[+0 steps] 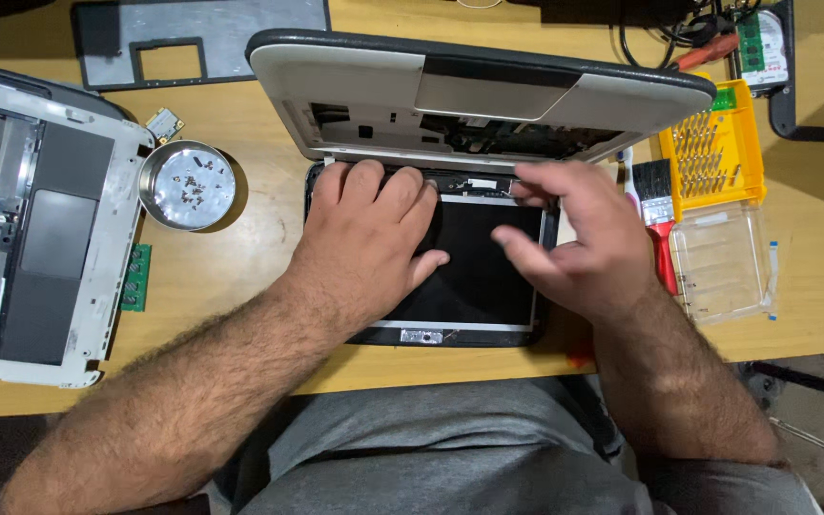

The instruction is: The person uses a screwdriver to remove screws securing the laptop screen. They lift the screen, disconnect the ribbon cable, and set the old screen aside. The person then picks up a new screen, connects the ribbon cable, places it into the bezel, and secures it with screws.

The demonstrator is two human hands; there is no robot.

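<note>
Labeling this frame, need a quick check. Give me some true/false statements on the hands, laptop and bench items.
1. The left hand lies flat on the laptop screen panel. True.
2. The right hand holds a screwdriver. False: it holds nothing, fingers spread at the screen's hinge edge.
3. The round metal dish holds small screws. True.
4. The yellow bit tray is left of the laptop. False: it is to the right, by the red-handled brush.
</note>
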